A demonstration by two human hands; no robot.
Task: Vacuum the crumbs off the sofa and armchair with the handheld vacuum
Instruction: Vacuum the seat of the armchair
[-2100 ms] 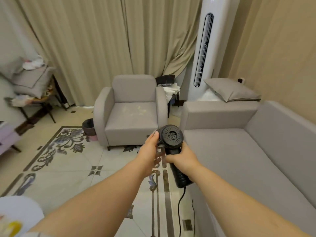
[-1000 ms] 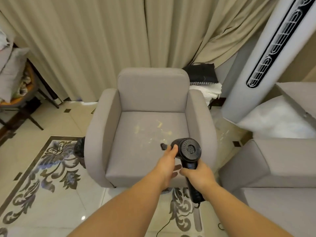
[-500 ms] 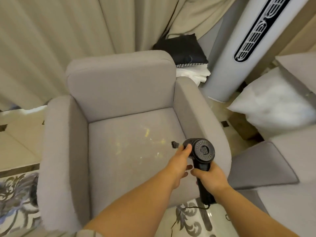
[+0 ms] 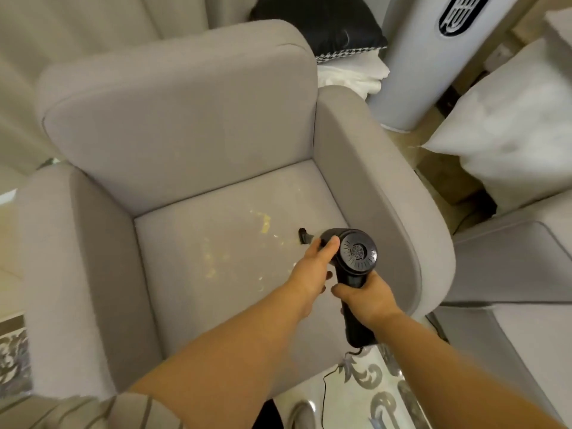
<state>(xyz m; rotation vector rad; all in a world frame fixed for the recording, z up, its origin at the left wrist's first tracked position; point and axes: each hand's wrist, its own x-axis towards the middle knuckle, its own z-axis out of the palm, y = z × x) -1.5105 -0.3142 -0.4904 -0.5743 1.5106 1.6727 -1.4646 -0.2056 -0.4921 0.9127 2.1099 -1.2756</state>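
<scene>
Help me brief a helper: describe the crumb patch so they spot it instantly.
Find the grey armchair in front of the curtain. On its seat cushion, right of centre, lies the crumb patch, just ahead of the black vacuum nozzle. It is pale yellow flecks against plain grey fabric.

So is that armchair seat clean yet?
Not yet: yellowish crumbs lie scattered on the armchair seat, left of the vacuum nozzle.

Matt cloth armchair (image 4: 192, 125) (plastic vacuum (image 4: 356, 258))
</scene>
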